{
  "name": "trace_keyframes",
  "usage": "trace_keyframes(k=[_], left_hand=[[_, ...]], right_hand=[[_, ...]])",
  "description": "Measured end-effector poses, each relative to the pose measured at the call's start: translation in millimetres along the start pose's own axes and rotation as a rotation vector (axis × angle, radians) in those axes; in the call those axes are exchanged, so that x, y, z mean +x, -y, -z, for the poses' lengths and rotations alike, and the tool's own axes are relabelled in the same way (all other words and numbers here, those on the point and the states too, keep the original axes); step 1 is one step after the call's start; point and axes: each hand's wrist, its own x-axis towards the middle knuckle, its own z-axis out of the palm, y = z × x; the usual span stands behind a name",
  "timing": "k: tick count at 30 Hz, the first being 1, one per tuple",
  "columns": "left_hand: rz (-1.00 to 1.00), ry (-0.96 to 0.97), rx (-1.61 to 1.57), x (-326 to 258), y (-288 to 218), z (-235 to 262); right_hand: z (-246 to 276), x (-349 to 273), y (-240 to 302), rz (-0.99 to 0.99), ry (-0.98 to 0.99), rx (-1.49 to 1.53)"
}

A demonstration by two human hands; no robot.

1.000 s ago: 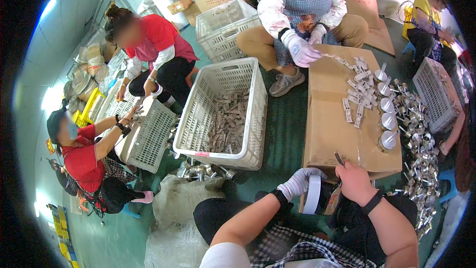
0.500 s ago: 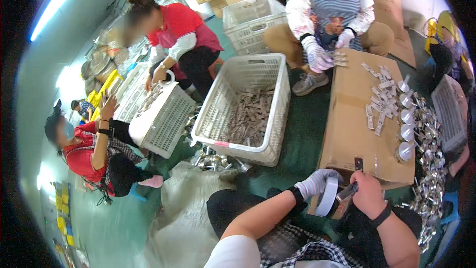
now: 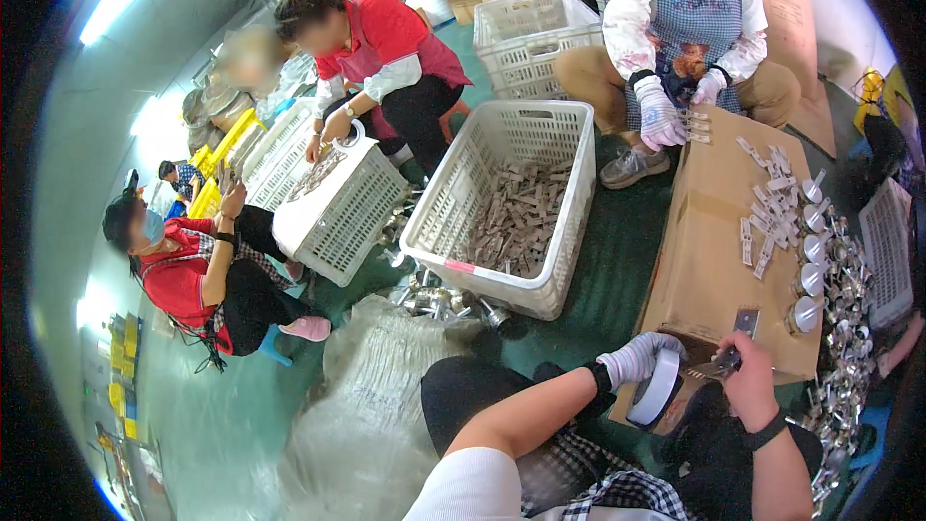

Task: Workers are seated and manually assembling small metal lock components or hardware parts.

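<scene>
My left hand (image 3: 637, 359), in a white knit glove, grips a white roll of tape (image 3: 656, 388) at the near edge of a flat brown cardboard sheet (image 3: 709, 260). My bare right hand (image 3: 750, 371) holds a small flat metal piece (image 3: 721, 363) right beside the roll, and the tape end seems to run to it. Another small metal piece (image 3: 746, 320) lies on the cardboard just above my right hand. Rows of taped metal pieces (image 3: 772, 195) and round silver parts (image 3: 808, 253) lie farther along the sheet.
A white plastic basket (image 3: 555, 232) of metal pieces stands left of the cardboard. A person in an apron (image 3: 690, 29) sits at the far end, gloved hands on pieces. Two more people (image 3: 371, 58) work at an upturned basket (image 3: 342, 207) on the left. Shiny metal parts (image 3: 854, 328) pile at right.
The view has swung, shifting everything rightward in frame. My hands stay together with the tape roll at the cardboard's near edge; my right hand now holds a metal piece at the roll.
</scene>
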Motion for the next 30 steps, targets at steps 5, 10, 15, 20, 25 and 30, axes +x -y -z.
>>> trace_keyframes(k=[5,10,15,20,25,30], left_hand=[[-0.134,0.016,0.397,-3.0,-14.7,-5.2],[-0.143,0.027,0.480,4.8,-2.4,1.8],[-0.137,0.036,0.030,13.7,34.4,14.6],[0.009,0.055,-0.276,12.7,29.9,11.6],[0.217,0.139,-0.503,-0.4,-22.6,-5.2],[0.157,0.119,-0.220,-9.4,-20.1,2.4]], right_hand=[[-14.0,-8.2,-15.7,0.120,-0.010,0.183],[-26.0,-14.5,-1.4,0.044,-0.014,0.385],[-34.8,-20.7,13.4,0.038,0.076,0.446],[-35.8,-23.0,20.9,0.079,0.106,0.407],[-34.8,-21.2,3.2,0.147,0.064,0.278],[-36.8,-23.1,8.2,0.159,0.158,0.211]])
